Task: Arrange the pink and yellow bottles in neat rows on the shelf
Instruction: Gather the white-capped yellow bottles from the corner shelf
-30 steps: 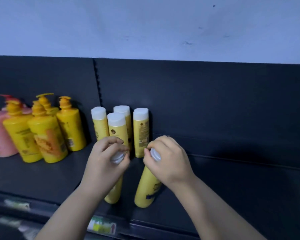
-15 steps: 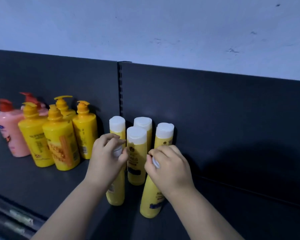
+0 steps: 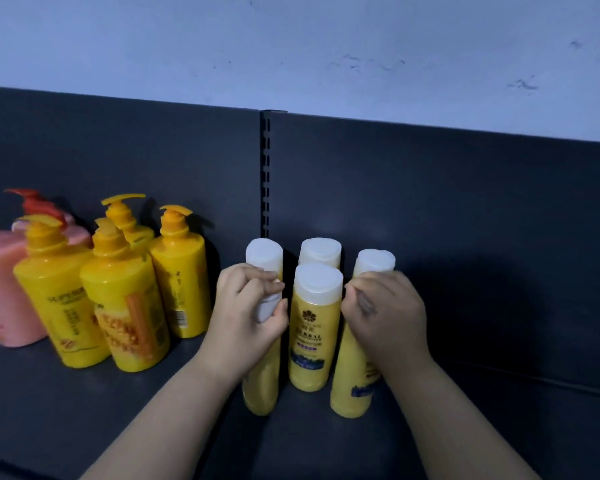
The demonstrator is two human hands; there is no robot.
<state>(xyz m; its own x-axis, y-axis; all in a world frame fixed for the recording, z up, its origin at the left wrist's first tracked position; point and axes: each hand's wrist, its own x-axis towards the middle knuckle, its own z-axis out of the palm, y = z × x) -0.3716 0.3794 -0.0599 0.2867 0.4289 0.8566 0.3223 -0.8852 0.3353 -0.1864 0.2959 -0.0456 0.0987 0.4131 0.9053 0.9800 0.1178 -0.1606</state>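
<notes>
I had both hands curled tight, each clamped on the top of its own bottle. The left hand [image 3: 248,306] gripped the white cap of a slim yellow plastic bottle [image 3: 262,386], thumb and fingers wrapped right round it. The right hand [image 3: 383,313] covered the cap of a second slim yellow bottle [image 3: 350,382] completely, so I could not see that cap at all.

A second earlier these two bottles had been out near the front lip of the dark grey metal shelf [image 3: 84,410], tilted and well forward of the group. By this moment I had walked them back until they flanked the labelled white-capped yellow bottle [image 3: 314,327] standing between my hands, just beside it on either side. Behind them stood the three white-capped yellow bottles of the back row [image 3: 320,251], against the dark back panel [image 3: 430,202].

I judged the front row of three nearly formed. The held bottles' bases still looked a little nearer to me than the middle one's, and the right one leaned slightly. Whether either was fully set down, I could not tell.

To the left, the yellow pump-top bottles [image 3: 177,271] and the pink pump-top bottles [image 3: 4,282] stood clustered, untouched and not yet squared up.
</notes>
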